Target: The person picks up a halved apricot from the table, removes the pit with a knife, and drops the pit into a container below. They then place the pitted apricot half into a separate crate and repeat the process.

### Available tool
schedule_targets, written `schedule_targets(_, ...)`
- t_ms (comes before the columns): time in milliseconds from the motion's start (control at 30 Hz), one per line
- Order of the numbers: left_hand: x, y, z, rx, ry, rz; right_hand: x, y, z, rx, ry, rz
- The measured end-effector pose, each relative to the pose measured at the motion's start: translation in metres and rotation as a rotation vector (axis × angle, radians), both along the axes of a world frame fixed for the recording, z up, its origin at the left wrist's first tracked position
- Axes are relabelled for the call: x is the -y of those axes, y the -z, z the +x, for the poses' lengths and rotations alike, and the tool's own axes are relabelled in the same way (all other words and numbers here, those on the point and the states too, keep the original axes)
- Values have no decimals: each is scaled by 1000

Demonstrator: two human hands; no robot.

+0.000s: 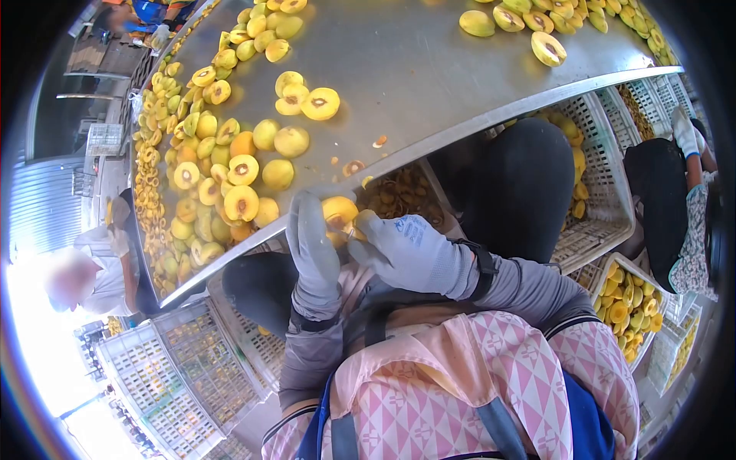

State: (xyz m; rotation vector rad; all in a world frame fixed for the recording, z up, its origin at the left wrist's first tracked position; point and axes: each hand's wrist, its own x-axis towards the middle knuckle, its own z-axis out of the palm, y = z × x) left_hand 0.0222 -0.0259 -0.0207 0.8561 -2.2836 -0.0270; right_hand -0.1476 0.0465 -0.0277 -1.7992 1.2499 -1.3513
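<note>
Yellow fruit (339, 208), smooth-skinned and rounded, sits between our two gloved hands, just off the near edge of the metal table (429, 73). Our left hand (313, 245) stands upright at its left side, the fingers straight and pressed together in a smooth grey coating; we cannot tell whether the thumb closes on it. Our right hand (410, 253) has its fingers curled and pinched on the fruit's right edge; that glove shows a fine grey knit and a blue print on its back. A black band (484, 272) circles the right wrist over a wrinkled grey sleeve (529, 285).

Before us the tabletop is dull, smooth sheet metal with a bright raised rim. A dense heap of fruit (241, 203) covers its left end, whole globes mixed with cut halves showing brownish hollows. Three pieces (320, 103) lie apart near the middle, and small torn scraps (353, 168) rest close to the rim.

Beside our dark-clothed knee (529, 184) stands a white plastic crate (606, 192) with slotted lattice walls. Our pink garment (514, 360) carries printed triangles. At the left, another person (107, 268) wears a pale shirt.
</note>
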Motion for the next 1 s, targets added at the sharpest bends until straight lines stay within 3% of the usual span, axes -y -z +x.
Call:
schedule_targets(67,-2,10,2,58,-123,-136,1,-2,0,19,-5,14)
schedule_targets(133,-8,8,-9,-120,-230,92,3,-3,-2,26,-109,85)
schedule_targets(167,-13,4,-18,-332,-246,397,5,-3,-3,28,-159,121)
schedule_targets(233,-18,-4,-30,-691,-228,775,10,-19,-8,401,-305,570)
schedule_targets(300,-19,-8,-36,-985,-160,914,14,-27,-14,677,-418,820)
schedule_targets(333,-17,-8,-37,-934,-174,874,15,-27,-18,764,-460,847)
schedule_targets(400,-15,-7,-38,-832,-201,794,14,-19,-16,691,-400,745)
schedule_targets(467,-16,-3,-35,-770,-162,774,10,4,-5,376,-192,482)
schedule_targets(600,-22,-5,-40,-915,-251,960,13,-20,-20,775,-454,903)
schedule_targets(667,-17,3,-31,-444,-194,471,16,-22,-29,819,-562,1052)
schedule_targets(700,-14,9,-24,-210,-167,223,13,-21,-29,725,-485,759)
schedule_targets(733,-14,13,-16,-165,-172,144,9,-19,-26,628,-410,470)
schedule_targets(800,-18,11,6,-42,-220,33,5,-18,-26,545,-362,394)
schedule_targets(867,-24,-11,30,137,-332,20,6,-17,-27,556,-428,814)
schedule_targets(900,-28,-28,43,240,-407,45,5,-14,-23,373,-357,675)
schedule_targets(967,-26,-58,75,-169,-434,329,-3,-1,-11,24,-195,388)
schedule_targets(1000,-27,-63,95,-266,-514,320,-7,4,-6,-132,-153,310)
